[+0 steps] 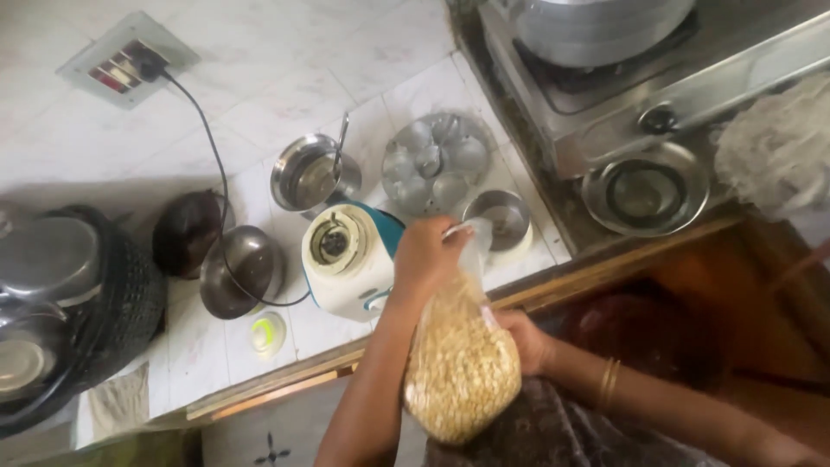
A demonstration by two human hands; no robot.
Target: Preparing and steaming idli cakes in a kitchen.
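Observation:
A clear plastic bag (461,363) full of pale yellow split lentils hangs in front of the counter edge. My left hand (427,256) pinches the gathered top of the bag, just right of a white and teal mixer base (346,259). My right hand (524,339) cups the bag's side from the right, a gold bangle on its wrist. A small steel bowl (498,218) stands on the counter just beyond the bag's top.
On the tiled counter lie a steel idli plate (435,162), a steel pot with a spoon (307,179), a dark lid (238,270) and a black basket of steel vessels (60,303). A gas stove (657,78) and steel bowl (644,188) sit at right.

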